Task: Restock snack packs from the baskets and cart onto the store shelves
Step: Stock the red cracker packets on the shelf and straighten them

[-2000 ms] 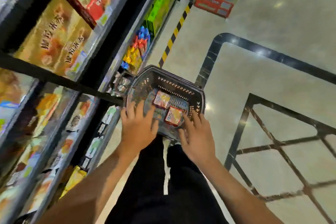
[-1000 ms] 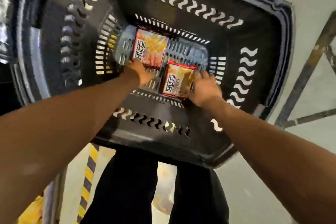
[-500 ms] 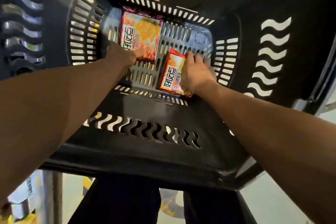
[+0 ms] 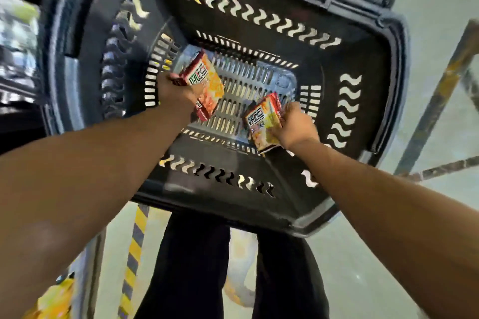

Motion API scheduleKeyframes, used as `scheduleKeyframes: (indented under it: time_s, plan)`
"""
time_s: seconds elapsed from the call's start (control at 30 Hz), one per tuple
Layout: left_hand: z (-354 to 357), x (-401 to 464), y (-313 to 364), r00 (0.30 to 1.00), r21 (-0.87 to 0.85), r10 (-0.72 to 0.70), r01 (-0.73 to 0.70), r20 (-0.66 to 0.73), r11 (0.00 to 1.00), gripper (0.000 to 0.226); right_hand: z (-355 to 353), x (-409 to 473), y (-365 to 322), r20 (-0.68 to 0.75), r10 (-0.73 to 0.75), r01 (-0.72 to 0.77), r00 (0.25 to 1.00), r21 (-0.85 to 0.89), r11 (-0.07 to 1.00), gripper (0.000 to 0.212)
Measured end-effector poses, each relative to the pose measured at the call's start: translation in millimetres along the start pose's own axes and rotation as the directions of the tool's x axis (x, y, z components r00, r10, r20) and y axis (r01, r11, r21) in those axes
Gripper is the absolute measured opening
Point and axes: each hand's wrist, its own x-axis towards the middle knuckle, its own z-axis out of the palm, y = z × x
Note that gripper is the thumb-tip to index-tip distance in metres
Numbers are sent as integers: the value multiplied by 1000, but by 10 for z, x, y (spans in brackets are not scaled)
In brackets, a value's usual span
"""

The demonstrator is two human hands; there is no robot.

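Pale, glossy floor (image 4: 363, 254) fills the lower part of my view, with a yellow-and-black hazard stripe (image 4: 134, 248) running along it just left of the basket's near rim. I am looking straight down into a black plastic basket (image 4: 357, 41) with wavy slots in its walls and a slotted grey bottom. Both of my hands are inside the basket.

My left hand (image 4: 173, 93) sits toward the basket's left wall, fingers curled round the lower edge of the left snack pack (image 4: 204, 83), an orange and red packet with dark lettering. That pack is tilted, its top end pointing toward the far left corner of the basket; I cannot tell whether it touches the bottom.

My right hand (image 4: 295, 124) is nearer the basket's right wall and close to its near wall, gripping the right snack pack (image 4: 261, 119) of the same design from its right side. This pack leans too, with its lower end over the near edge of the slotted bottom.

The two packs are apart, bare grey bottom between them.

Left of the basket, blurred store shelves (image 4: 18, 54) show as dark rails. Below the basket's near rim stand my legs in black trousers (image 4: 191, 267).
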Motion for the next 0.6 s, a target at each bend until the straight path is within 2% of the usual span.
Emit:
scheduleKeyframes:
  time_s: [0.07, 0.17, 0.23, 0.3, 0.33, 0.43, 0.47, 0.53, 0.6]
  plan:
    - [-99, -249, 223, 995, -51, -89, 91, 48, 995, 62, -177, -218, -60, -23, 24, -21, 999, 138, 990, 54]
    - [-314, -572, 455, 988, -157, -120, 134, 94, 978, 57, -450, -555, -160, -35, 49, -37, 998, 287, 957, 61]
    - [-509, -787, 571, 958, -301, -248, 280, 141, 912, 72, -640, -807, -202, -34, 58, -41, 998, 373, 927, 58]
    - [-738, -968, 612, 935, -392, -288, 348, 206, 851, 89, -860, -1120, -244, -48, 58, -29, 997, 468, 883, 52]
    - [-845, -1149, 683, 924, -412, -306, 378, 231, 829, 87, -985, -1288, -263, -59, 56, -18, 997, 508, 861, 51]
    - [-1151, -1735, 887, 922, -490, -261, 374, 286, 787, 45, -1414, -1876, -332, -83, 48, 14, 995, 624, 781, 52]
    - [-1262, -1955, 964, 920, -502, -239, 372, 310, 781, 42, -1562, -2065, -347, -85, 45, 22, 995, 652, 758, 52]
    - [-1488, -2433, 1126, 922, -565, -188, 360, 340, 743, 43, -1859, -2458, -387, -96, 28, 46, 995, 688, 725, 39]
    - [-1717, -2934, 1302, 924, -621, -144, 348, 355, 702, 27, -2140, -2849, -440, -118, -15, 94, 993, 702, 706, 22]
